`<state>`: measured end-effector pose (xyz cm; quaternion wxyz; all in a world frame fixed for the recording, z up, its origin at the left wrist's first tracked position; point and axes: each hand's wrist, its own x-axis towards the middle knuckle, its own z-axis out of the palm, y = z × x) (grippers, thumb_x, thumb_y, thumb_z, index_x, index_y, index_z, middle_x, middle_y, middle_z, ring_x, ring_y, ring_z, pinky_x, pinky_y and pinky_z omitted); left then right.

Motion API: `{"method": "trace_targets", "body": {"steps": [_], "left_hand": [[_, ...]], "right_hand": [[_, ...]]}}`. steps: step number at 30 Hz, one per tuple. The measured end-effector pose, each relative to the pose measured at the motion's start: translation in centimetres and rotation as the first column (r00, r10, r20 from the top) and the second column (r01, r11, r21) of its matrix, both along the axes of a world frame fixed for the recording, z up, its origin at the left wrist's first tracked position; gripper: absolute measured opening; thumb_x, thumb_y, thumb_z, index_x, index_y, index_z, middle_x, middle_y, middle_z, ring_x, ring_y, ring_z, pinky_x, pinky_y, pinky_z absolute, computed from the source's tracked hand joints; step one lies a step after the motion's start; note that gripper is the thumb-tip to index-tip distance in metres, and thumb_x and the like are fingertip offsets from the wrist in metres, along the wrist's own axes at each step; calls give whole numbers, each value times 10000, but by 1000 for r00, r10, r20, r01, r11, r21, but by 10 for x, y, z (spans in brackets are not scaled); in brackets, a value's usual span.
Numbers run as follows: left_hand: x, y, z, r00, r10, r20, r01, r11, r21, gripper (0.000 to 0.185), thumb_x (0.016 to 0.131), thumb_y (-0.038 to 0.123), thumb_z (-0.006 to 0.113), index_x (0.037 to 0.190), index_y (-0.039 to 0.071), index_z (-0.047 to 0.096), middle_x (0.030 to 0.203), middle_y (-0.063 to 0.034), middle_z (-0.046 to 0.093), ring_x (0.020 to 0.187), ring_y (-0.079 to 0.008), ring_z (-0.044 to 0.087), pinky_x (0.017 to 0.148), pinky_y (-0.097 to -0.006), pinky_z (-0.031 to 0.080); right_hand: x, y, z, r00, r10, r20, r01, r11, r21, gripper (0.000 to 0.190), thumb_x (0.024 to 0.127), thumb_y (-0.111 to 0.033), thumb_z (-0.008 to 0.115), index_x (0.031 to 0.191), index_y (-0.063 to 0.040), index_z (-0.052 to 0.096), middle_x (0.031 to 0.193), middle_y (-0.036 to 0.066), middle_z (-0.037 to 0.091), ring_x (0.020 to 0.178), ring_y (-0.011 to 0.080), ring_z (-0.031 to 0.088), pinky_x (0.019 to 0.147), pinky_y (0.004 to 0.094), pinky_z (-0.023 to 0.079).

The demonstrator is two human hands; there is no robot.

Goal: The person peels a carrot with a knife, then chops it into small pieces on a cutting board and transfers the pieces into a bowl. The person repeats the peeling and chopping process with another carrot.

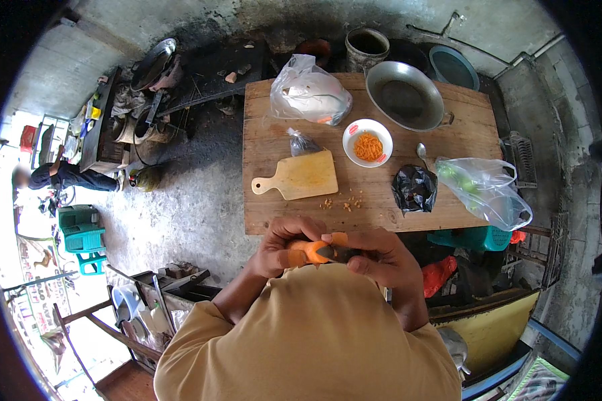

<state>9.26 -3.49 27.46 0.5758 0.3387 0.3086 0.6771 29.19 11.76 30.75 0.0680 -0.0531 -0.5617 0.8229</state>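
Note:
My left hand (pixel 288 245) grips an orange carrot (pixel 308 249) close to my chest, just off the near edge of the wooden table. In my right hand (pixel 381 255) is a dark-bladed knife (pixel 331 251), its blade against the carrot's end. Most of the knife's handle is hidden by my fingers. Beyond my hands lies a wooden cutting board (pixel 306 175) with an orange stain, and small orange scraps (pixel 351 203) are scattered beside it. A white bowl (pixel 350 155) behind them contains shredded carrot (pixel 367 147).
On the wooden table (pixel 266 215) are a white plastic bag (pixel 311 97), a small tied bag (pixel 302 144), a wok (pixel 406 95), a spoon (pixel 421 151), a black plastic bag (pixel 415 188) and a clear bag of green produce (pixel 481 188). A person (pixel 70 175) stands far left, near green stools (pixel 80 228).

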Motion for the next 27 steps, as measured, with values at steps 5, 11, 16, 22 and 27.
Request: {"method": "trace_targets", "body": {"steps": [5,11,16,22,27], "left_hand": [[4,-3,-4,995,-64,73,68,996,-58,334,913,245,755,1099,-26,698,964,-120,706,680,-103,613,562,-220,443],[7,-7,-5,984,-119,133,130,989,-72,312,881,193,745,1123,0,707,932,-132,725,640,-105,634,527,-223,454],[12,-13,-6,966,-161,202,191,971,-140,308,857,172,751,1124,21,716,928,-147,753,672,-144,701,535,-234,490],[16,-16,-15,947,-188,261,227,965,-130,315,864,166,759,1142,25,714,942,-148,754,690,-161,719,514,-238,494],[21,-22,-19,911,-207,356,265,956,-123,320,881,158,754,1164,17,703,972,-174,749,687,-177,724,477,-229,478]], "right_hand": [[4,-1,0,1000,13,-27,-14,999,-52,510,1013,-237,707,1465,-23,610,1341,168,720,1234,243,678,1047,341,484],[8,-2,-3,997,37,-74,-42,997,-63,527,1008,-240,721,1459,7,605,1348,171,717,1245,216,660,1053,338,474],[11,0,-6,991,85,-106,-92,994,-59,531,1008,-238,726,1455,20,602,1344,183,717,1246,212,659,1049,336,473],[15,-1,-11,987,87,-138,-90,996,-16,543,1013,-270,721,1460,13,600,1269,188,745,1165,202,686,994,331,492],[14,-3,-17,983,119,-137,-119,993,9,548,1015,-280,722,1473,-5,600,1100,123,769,916,111,635,815,294,486]]}}
